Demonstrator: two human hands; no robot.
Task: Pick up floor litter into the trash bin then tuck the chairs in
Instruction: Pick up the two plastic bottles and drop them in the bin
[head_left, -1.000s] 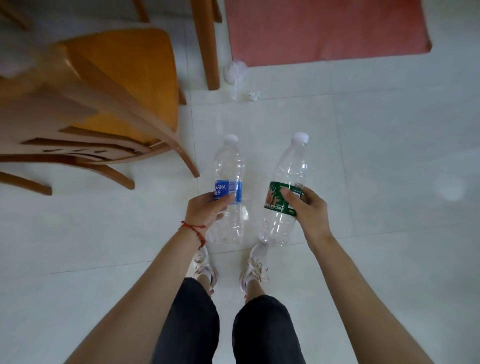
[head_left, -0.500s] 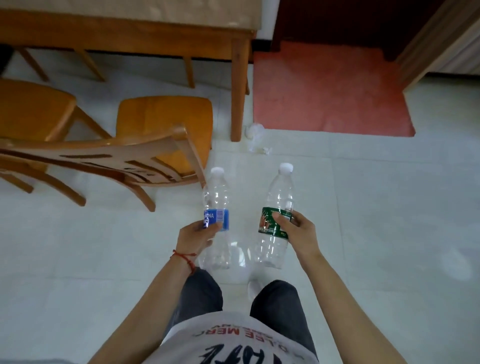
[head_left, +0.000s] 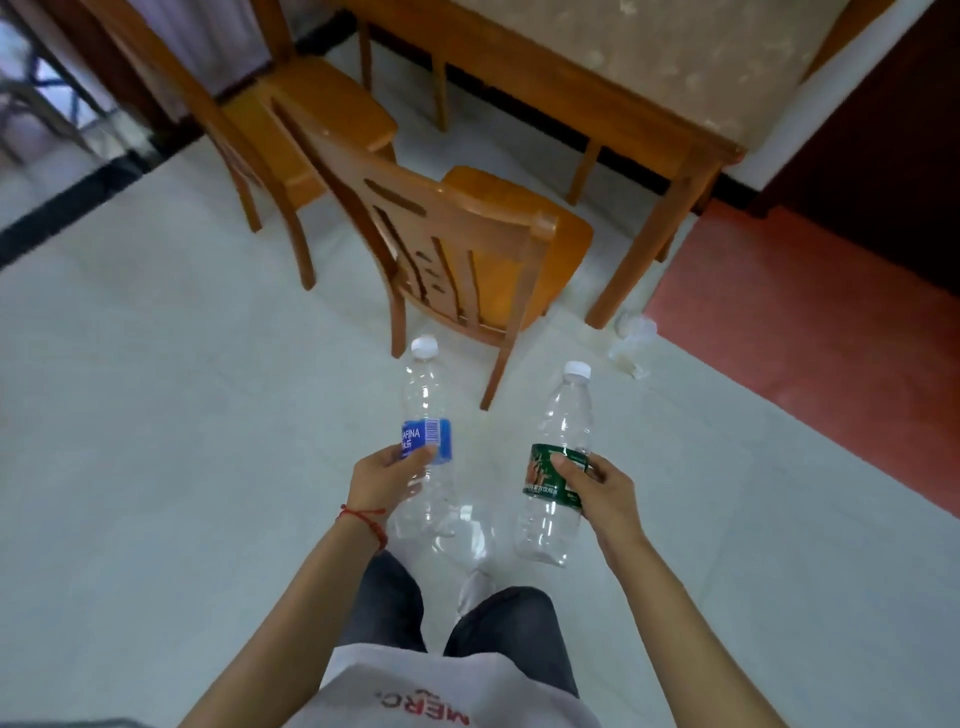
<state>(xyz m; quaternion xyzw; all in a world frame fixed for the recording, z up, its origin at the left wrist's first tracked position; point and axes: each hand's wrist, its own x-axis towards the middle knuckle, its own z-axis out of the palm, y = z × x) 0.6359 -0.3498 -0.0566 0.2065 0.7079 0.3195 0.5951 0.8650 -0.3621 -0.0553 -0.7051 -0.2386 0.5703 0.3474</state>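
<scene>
My left hand (head_left: 387, 478) grips an empty clear bottle with a blue label (head_left: 425, 410), held above the floor with its white cap pointing away from me. My right hand (head_left: 602, 491) grips a second empty clear bottle with a green label (head_left: 563, 415), held the same way. A wooden chair (head_left: 467, 244) stands just beyond the bottles, pulled out from the table, its back toward me. A second wooden chair (head_left: 291, 109) stands further left. Crumpled white litter (head_left: 634, 338) lies on the floor beside the table leg. No trash bin is in view.
A wooden table with a beige patterned top (head_left: 649, 67) stands at the back. A red mat (head_left: 810, 332) covers the floor at the right. A dark doorway is at the far right. My legs and a shoe (head_left: 475, 592) are below the bottles.
The view has lifted and swung left, so both chairs and the table top show more fully. Both hands still hold their bottles side by side.
</scene>
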